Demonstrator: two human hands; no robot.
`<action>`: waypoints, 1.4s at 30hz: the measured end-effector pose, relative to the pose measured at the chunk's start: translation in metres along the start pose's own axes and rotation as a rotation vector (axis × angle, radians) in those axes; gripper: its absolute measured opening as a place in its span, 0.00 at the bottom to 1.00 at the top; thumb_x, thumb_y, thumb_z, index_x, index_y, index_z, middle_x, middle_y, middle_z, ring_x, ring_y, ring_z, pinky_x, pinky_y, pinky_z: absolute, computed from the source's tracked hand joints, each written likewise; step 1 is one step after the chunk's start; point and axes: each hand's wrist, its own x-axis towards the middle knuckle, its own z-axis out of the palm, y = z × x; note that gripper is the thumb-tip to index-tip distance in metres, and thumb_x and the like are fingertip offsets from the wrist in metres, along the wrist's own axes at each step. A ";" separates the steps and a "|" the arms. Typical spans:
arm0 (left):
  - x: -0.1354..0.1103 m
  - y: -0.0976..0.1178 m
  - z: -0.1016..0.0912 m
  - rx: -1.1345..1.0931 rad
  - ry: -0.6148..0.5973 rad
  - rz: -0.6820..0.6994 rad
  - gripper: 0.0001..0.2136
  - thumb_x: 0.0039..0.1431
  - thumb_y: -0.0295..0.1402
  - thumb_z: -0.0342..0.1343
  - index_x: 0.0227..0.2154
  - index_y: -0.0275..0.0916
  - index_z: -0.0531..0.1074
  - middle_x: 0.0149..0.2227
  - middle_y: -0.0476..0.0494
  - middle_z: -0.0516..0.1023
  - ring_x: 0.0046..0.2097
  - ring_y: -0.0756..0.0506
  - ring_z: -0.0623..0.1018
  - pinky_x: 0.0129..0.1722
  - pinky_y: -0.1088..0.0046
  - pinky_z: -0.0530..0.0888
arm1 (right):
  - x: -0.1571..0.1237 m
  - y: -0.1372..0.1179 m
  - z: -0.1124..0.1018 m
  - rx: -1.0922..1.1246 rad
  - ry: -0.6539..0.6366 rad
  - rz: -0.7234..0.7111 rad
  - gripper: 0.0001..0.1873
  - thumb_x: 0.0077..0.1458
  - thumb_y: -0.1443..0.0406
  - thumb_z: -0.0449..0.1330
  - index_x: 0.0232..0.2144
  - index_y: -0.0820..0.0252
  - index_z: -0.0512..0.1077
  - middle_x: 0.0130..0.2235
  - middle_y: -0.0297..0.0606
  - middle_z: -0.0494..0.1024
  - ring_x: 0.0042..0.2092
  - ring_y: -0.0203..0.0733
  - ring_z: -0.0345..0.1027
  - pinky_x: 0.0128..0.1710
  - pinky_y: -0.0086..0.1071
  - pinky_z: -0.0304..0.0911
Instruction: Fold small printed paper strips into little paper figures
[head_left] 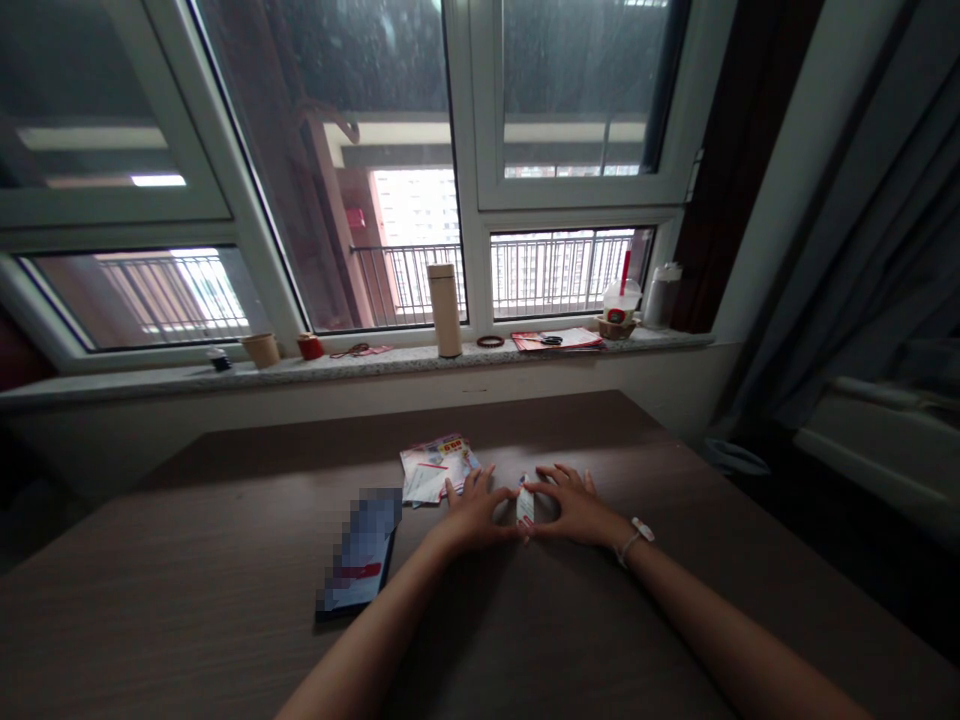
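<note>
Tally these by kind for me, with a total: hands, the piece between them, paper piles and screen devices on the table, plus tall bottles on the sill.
Hands: 2, left hand and right hand
Small white printed piece: 1
Paper pile: 1
Screen device: 1
Tall bottles: 2, tan bottle and pale bottle
Total: 7

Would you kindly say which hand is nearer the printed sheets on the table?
Left: the left hand is at the edge of the printed sheets; the right hand is past the white piece.
</note>
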 end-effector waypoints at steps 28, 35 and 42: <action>0.002 -0.003 0.019 0.018 0.218 0.211 0.29 0.47 0.54 0.61 0.52 0.49 0.69 0.63 0.40 0.61 0.65 0.31 0.55 0.61 0.35 0.45 | 0.007 0.016 0.008 0.073 0.154 -0.277 0.09 0.55 0.59 0.61 0.40 0.46 0.76 0.50 0.35 0.76 0.60 0.50 0.56 0.62 0.62 0.30; 0.003 -0.003 0.018 -0.002 0.229 0.217 0.29 0.46 0.54 0.62 0.50 0.47 0.71 0.60 0.40 0.64 0.64 0.31 0.57 0.61 0.36 0.48 | 0.009 0.014 0.010 0.069 0.183 -0.327 0.09 0.56 0.66 0.59 0.38 0.46 0.77 0.48 0.33 0.77 0.56 0.45 0.62 0.62 0.58 0.32; 0.007 -0.011 0.022 -0.037 0.235 0.241 0.29 0.45 0.55 0.62 0.49 0.48 0.71 0.60 0.40 0.64 0.64 0.31 0.57 0.61 0.37 0.48 | 0.013 0.017 0.015 0.096 0.209 -0.316 0.07 0.56 0.64 0.61 0.34 0.46 0.79 0.45 0.33 0.79 0.57 0.48 0.61 0.61 0.58 0.36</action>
